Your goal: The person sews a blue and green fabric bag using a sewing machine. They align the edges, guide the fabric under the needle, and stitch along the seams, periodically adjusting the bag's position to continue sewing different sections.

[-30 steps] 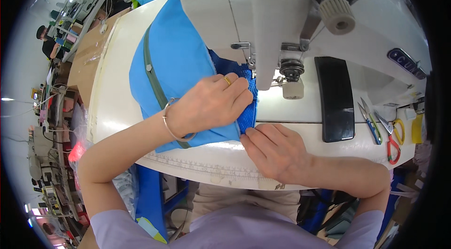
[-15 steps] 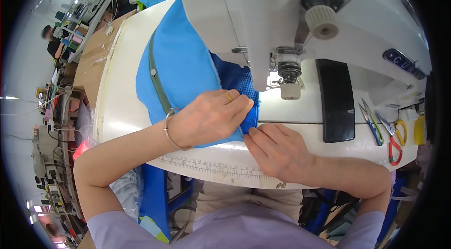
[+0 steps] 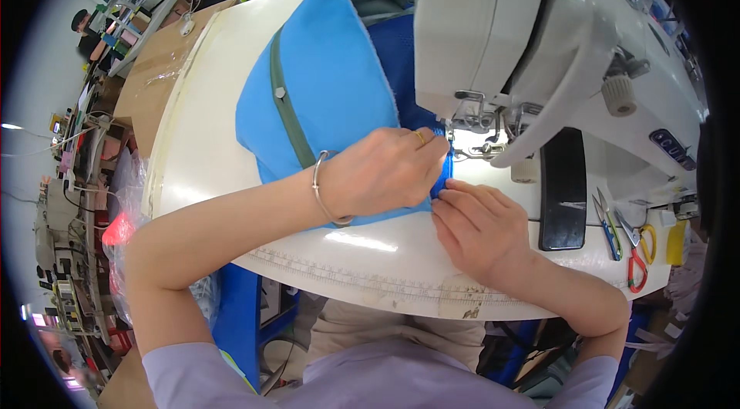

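A light-blue fabric piece (image 3: pixel 339 77) with a dark green strip (image 3: pixel 288 108) lies on the white sewing table, with darker blue mesh (image 3: pixel 412 62) along its right side. My left hand (image 3: pixel 385 170), wearing a ring and a bracelet, pinches the fabric's right edge just left of the needle area. Close by, my right hand (image 3: pixel 484 228) has its fingers closed on the lower corner of that same edge. The sewing machine's (image 3: pixel 462 31) presser foot (image 3: pixel 482 151) sits beside my left fingertips. Exactly how the edge is folded is hidden under my fingers.
A black flat rectangular object (image 3: pixel 563 201) lies right of the needle area. Farther right are thread snips (image 3: pixel 609 228), red-and-yellow-handled scissors (image 3: pixel 638 251) and a yellow block (image 3: pixel 677 243). Printed ruler marks (image 3: pixel 370 274) follow the table's front edge. A cardboard sheet (image 3: pixel 162 70) adjoins its left side.
My view has shifted, so the machine head looks turned and the presser foot shows. Both hands and the fabric edge have come closer to the needle, still gripped.
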{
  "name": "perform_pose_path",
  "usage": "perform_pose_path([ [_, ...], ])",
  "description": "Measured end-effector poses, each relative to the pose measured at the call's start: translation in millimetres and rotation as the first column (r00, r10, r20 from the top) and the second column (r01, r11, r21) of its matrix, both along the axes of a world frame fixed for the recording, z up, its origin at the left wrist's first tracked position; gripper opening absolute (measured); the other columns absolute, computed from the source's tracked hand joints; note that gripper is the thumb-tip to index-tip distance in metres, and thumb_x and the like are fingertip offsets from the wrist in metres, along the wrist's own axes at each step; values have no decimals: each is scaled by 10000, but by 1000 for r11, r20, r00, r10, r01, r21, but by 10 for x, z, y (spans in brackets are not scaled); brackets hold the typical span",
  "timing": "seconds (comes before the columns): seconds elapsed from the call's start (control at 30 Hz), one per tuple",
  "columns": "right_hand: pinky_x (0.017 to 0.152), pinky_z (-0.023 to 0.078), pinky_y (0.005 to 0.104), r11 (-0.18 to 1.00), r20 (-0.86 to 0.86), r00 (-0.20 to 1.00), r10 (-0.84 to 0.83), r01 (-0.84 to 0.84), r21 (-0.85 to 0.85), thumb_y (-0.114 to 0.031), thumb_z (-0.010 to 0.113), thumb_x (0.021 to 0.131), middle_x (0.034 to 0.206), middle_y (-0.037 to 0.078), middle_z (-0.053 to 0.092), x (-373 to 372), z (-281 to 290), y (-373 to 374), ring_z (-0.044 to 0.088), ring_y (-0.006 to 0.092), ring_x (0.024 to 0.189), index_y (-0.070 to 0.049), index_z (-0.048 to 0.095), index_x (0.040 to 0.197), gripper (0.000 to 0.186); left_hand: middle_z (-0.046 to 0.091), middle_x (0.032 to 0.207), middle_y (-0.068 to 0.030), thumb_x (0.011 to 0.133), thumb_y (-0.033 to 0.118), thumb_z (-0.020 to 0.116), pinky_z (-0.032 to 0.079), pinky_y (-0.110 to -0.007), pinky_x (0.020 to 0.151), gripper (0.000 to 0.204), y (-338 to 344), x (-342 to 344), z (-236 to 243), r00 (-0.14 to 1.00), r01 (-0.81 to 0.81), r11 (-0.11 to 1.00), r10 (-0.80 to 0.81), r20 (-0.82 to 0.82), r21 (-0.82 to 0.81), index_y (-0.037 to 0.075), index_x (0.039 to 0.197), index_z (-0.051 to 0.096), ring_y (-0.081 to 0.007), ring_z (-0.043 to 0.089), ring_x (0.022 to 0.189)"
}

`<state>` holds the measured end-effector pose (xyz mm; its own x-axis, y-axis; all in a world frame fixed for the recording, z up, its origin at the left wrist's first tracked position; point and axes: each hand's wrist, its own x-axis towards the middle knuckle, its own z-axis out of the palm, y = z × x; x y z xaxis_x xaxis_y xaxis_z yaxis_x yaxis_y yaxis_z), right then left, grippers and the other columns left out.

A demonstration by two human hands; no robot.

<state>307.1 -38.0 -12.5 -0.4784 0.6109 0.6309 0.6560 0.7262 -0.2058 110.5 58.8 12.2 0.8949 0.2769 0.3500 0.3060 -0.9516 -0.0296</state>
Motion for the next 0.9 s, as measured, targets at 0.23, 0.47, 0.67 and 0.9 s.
perform_pose_path([
  [0.23,810,573,371,999,-30,999,-19,17,-46,-30,778,752,1026,138,701,10,26,24,704,281,1001,45,712,986,255,634,898,-98,776,68,662,569,-349,651,156,47,-41,5,994,-11,999,16,104,-49,1,917,676,-245,665,797],
  [0.47,779,558,363,999,-20,999,-26,26,-37,-31,771,761,1035,136,701,12,2,35,697,272,1011,46,716,1000,257,703,1041,-123,816,79,701,594,-373,711,272,49,-56,27,998,-23,996,28,55,-89,1,1076,709,-280,707,866],
  [0.67,775,540,361,999,-41,999,-32,31,-25,-34,767,761,1036,128,699,18,-7,57,690,259,1001,40,718,1008,263,716,1075,-136,810,77,709,597,-391,741,260,80,-70,17,996,-7,995,15,86,-101,26,1064,732,-302,713,897],
  [0.9,803,524,362,997,-71,996,-62,59,-40,-59,755,766,1056,95,699,62,-57,93,665,247,953,1,722,1021,264,731,1077,-122,777,106,748,584,-384,707,290,128,-48,-9,996,-13,1000,15,87,-21,141,1065,758,-284,714,888],
])
